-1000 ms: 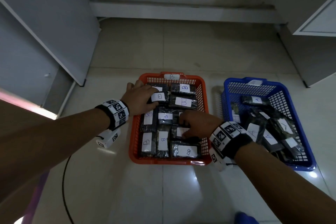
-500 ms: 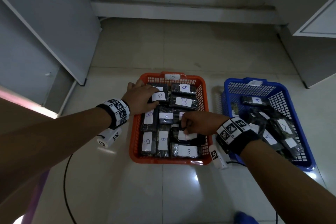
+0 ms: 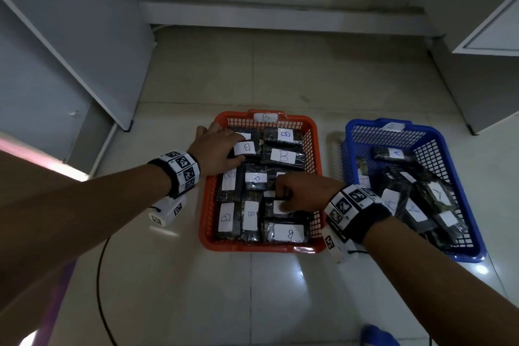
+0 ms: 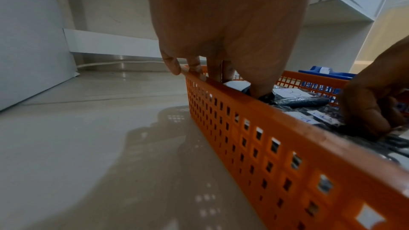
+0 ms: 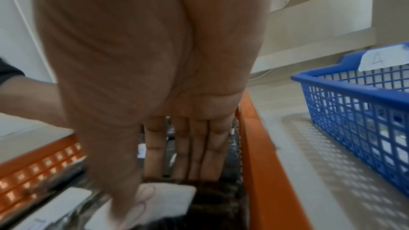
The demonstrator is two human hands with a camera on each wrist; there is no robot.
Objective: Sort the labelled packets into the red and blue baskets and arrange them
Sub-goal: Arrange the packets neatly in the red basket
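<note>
The red basket holds several dark packets with white B labels, laid in rows. My left hand is at its far left corner, and its thumb and fingers hold a B packet. In the left wrist view the thumb presses on that packet while two fingers lie over the rim. My right hand pinches another B packet near the basket's right wall, thumb on its label and fingers beyond it. The blue basket to the right holds a loose heap of A packets.
Both baskets stand on a pale glossy tiled floor, a narrow strip of floor between them. Grey cabinet panels rise at the left and right, and a low step runs along the back. A black cable curves over the floor at the near left.
My right hand lay flat over the packets; now its thumb and fingers pinch one packet by its label. The left hand has stayed at the far left corner.
</note>
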